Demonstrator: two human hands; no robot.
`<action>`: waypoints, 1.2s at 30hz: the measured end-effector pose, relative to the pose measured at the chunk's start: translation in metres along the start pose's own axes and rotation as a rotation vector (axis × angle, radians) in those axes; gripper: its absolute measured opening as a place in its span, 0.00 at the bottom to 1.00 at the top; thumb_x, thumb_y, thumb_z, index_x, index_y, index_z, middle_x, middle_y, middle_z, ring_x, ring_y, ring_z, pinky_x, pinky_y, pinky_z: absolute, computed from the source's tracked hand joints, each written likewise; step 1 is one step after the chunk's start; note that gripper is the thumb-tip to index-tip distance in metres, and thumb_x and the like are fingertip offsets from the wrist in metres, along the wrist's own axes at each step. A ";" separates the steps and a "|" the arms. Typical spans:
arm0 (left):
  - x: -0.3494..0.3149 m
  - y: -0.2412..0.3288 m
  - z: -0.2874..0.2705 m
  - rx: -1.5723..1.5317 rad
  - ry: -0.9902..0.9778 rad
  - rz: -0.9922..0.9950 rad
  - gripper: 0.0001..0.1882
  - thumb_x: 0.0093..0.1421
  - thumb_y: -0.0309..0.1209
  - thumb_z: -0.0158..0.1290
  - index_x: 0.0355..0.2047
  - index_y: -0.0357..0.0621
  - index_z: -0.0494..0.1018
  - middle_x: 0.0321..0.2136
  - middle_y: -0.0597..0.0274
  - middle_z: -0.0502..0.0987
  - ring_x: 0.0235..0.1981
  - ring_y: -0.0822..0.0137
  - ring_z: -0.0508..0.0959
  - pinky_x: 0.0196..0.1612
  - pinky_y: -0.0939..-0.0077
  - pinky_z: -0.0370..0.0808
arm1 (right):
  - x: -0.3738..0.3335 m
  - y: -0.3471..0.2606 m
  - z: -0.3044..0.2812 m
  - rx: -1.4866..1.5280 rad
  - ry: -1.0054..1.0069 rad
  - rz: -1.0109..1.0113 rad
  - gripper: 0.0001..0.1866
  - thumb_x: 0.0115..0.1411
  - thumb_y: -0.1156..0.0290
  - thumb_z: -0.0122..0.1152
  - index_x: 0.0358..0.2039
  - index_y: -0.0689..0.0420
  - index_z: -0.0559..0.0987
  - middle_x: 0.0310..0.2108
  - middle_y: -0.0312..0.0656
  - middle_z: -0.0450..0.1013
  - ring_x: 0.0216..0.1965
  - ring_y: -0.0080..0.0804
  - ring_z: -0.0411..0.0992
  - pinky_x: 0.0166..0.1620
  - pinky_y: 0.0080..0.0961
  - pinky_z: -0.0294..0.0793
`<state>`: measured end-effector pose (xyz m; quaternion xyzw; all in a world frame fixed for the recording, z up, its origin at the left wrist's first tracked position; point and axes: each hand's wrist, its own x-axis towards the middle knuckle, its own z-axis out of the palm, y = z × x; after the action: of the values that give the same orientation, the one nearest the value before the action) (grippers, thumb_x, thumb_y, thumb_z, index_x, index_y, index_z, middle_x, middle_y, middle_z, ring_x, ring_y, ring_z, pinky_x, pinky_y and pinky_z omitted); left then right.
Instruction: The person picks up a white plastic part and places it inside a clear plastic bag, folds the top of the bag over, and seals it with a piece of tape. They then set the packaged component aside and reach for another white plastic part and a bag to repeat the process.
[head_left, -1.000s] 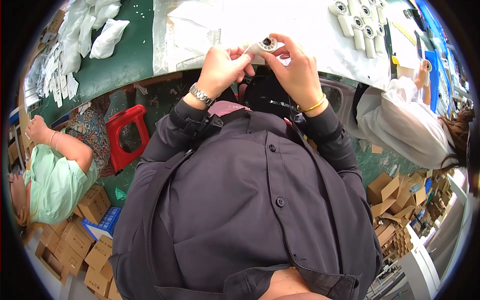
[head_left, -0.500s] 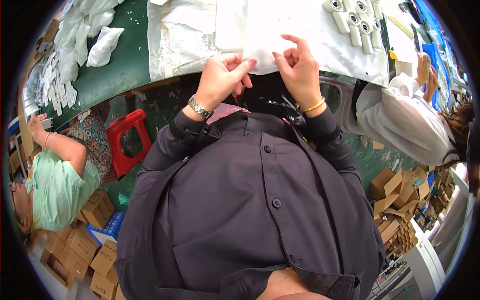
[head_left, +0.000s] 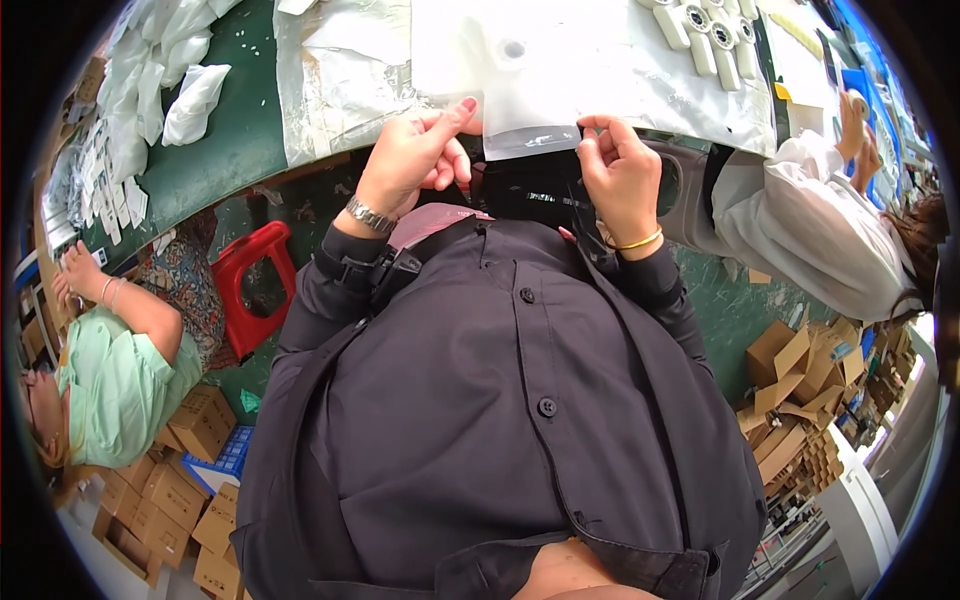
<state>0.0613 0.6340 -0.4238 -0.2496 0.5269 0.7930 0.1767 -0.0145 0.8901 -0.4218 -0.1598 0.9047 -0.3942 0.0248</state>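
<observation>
A frosted plastic bag lies at the table's near edge, its lower strip hanging over the rim. The round end of a white part shows at the bag's far end; whether it is inside or under the film I cannot tell. My right hand pinches the bag's near right corner between thumb and fingertips. By the left side of the bag, my left hand has its thumb raised away from loosely curled fingers. Its index fingertip reaches the bag's left edge, with nothing visibly gripped.
Several white parts with round ends lie at the upper right. White bundles and small cards sit on the green table at left. A red stool stands below. Co-workers sit on both sides; cardboard boxes pile on the floor.
My hands have moved apart, the left one leftward and the right one down and right onto the bag's corner. The bag's near edge now lies wider, and the white part's round end has come into view.
</observation>
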 end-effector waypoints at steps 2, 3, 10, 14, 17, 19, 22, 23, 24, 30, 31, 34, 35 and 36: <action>0.007 -0.008 0.004 0.052 0.006 0.051 0.19 0.72 0.42 0.61 0.44 0.33 0.81 0.19 0.60 0.81 0.12 0.81 0.69 0.16 0.87 0.62 | -0.001 -0.010 -0.002 0.033 -0.010 -0.053 0.05 0.65 0.77 0.68 0.40 0.60 0.86 0.23 0.31 0.73 0.23 0.14 0.67 0.29 0.17 0.67; 0.009 -0.010 0.006 0.078 0.005 0.075 0.19 0.72 0.43 0.61 0.43 0.34 0.81 0.18 0.60 0.80 0.11 0.81 0.69 0.16 0.87 0.61 | -0.001 -0.015 -0.002 0.063 -0.014 -0.103 0.05 0.64 0.77 0.70 0.40 0.60 0.86 0.24 0.32 0.73 0.23 0.15 0.67 0.29 0.17 0.67; 0.009 -0.011 0.018 0.090 0.040 0.052 0.16 0.71 0.41 0.62 0.37 0.38 0.81 0.16 0.63 0.79 0.11 0.83 0.67 0.16 0.87 0.60 | 0.014 -0.024 0.015 0.140 -0.105 -0.422 0.07 0.60 0.77 0.73 0.39 0.59 0.85 0.31 0.35 0.77 0.27 0.21 0.72 0.31 0.20 0.71; 0.009 -0.016 0.013 0.110 0.016 0.083 0.16 0.71 0.41 0.63 0.35 0.40 0.81 0.16 0.64 0.79 0.11 0.83 0.67 0.15 0.87 0.60 | 0.018 -0.027 0.018 0.111 -0.162 -0.483 0.07 0.61 0.76 0.73 0.39 0.59 0.84 0.34 0.37 0.79 0.28 0.25 0.74 0.33 0.23 0.73; 0.006 -0.016 0.008 0.089 0.016 0.080 0.16 0.70 0.41 0.64 0.33 0.41 0.81 0.16 0.65 0.79 0.11 0.83 0.67 0.15 0.87 0.59 | 0.018 -0.030 0.019 0.100 -0.219 -0.480 0.06 0.61 0.75 0.73 0.38 0.58 0.84 0.34 0.37 0.79 0.28 0.26 0.75 0.34 0.24 0.74; 0.005 -0.014 0.005 0.053 0.039 0.060 0.15 0.71 0.41 0.63 0.33 0.41 0.81 0.16 0.65 0.79 0.10 0.84 0.67 0.15 0.87 0.59 | 0.018 -0.032 0.023 0.117 -0.265 -0.474 0.06 0.62 0.75 0.72 0.39 0.59 0.84 0.35 0.37 0.79 0.28 0.27 0.75 0.34 0.25 0.75; 0.006 -0.018 0.004 0.041 0.011 0.072 0.16 0.71 0.41 0.63 0.33 0.41 0.81 0.16 0.65 0.79 0.10 0.84 0.67 0.15 0.87 0.59 | 0.019 -0.034 0.029 0.133 -0.305 -0.468 0.06 0.62 0.74 0.72 0.39 0.59 0.84 0.35 0.37 0.79 0.28 0.28 0.76 0.34 0.25 0.75; 0.006 -0.019 0.004 0.036 -0.003 0.079 0.16 0.72 0.41 0.62 0.34 0.41 0.81 0.16 0.65 0.79 0.11 0.84 0.67 0.15 0.87 0.59 | 0.019 -0.034 0.030 0.140 -0.322 -0.460 0.06 0.62 0.74 0.72 0.39 0.59 0.84 0.35 0.38 0.79 0.28 0.29 0.77 0.34 0.26 0.75; 0.006 -0.019 0.003 0.034 0.000 0.079 0.16 0.72 0.41 0.62 0.34 0.41 0.81 0.16 0.65 0.79 0.11 0.84 0.67 0.15 0.87 0.59 | 0.020 -0.034 0.031 0.147 -0.338 -0.451 0.07 0.62 0.74 0.72 0.39 0.59 0.84 0.35 0.38 0.79 0.28 0.30 0.77 0.34 0.26 0.75; 0.007 -0.019 0.005 0.020 -0.025 0.094 0.17 0.72 0.39 0.60 0.31 0.38 0.81 0.17 0.64 0.80 0.11 0.82 0.69 0.16 0.86 0.61 | 0.021 -0.030 0.037 0.042 -0.319 -0.546 0.08 0.62 0.72 0.72 0.40 0.58 0.83 0.37 0.40 0.78 0.32 0.36 0.78 0.37 0.31 0.76; 0.007 -0.019 0.005 0.011 -0.027 0.100 0.16 0.73 0.38 0.60 0.31 0.38 0.81 0.17 0.64 0.80 0.12 0.82 0.68 0.16 0.86 0.61 | 0.021 -0.031 0.036 -0.024 -0.305 -0.590 0.08 0.62 0.72 0.72 0.40 0.58 0.82 0.37 0.41 0.78 0.33 0.37 0.77 0.39 0.32 0.76; 0.010 -0.022 0.004 0.009 -0.017 0.112 0.15 0.74 0.37 0.59 0.33 0.38 0.81 0.16 0.65 0.79 0.11 0.83 0.68 0.16 0.87 0.60 | 0.022 -0.034 0.036 -0.132 -0.305 -0.667 0.08 0.63 0.72 0.71 0.41 0.58 0.81 0.38 0.42 0.77 0.36 0.40 0.77 0.41 0.33 0.75; 0.011 -0.022 0.004 0.010 -0.016 0.117 0.14 0.74 0.36 0.59 0.34 0.39 0.81 0.16 0.66 0.79 0.11 0.83 0.67 0.15 0.88 0.60 | 0.023 -0.035 0.037 -0.176 -0.316 -0.697 0.09 0.63 0.72 0.70 0.41 0.58 0.80 0.38 0.42 0.77 0.37 0.41 0.76 0.42 0.34 0.75; 0.011 -0.022 0.004 0.009 -0.016 0.117 0.14 0.74 0.36 0.59 0.34 0.39 0.81 0.16 0.66 0.79 0.11 0.83 0.67 0.15 0.88 0.60 | 0.023 -0.035 0.036 -0.219 -0.327 -0.726 0.09 0.64 0.72 0.69 0.41 0.58 0.79 0.39 0.42 0.76 0.38 0.43 0.76 0.44 0.34 0.75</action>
<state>0.0640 0.6468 -0.4453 -0.2115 0.5428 0.8015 0.1355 -0.0202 0.8350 -0.4198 -0.5309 0.8103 -0.2480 0.0103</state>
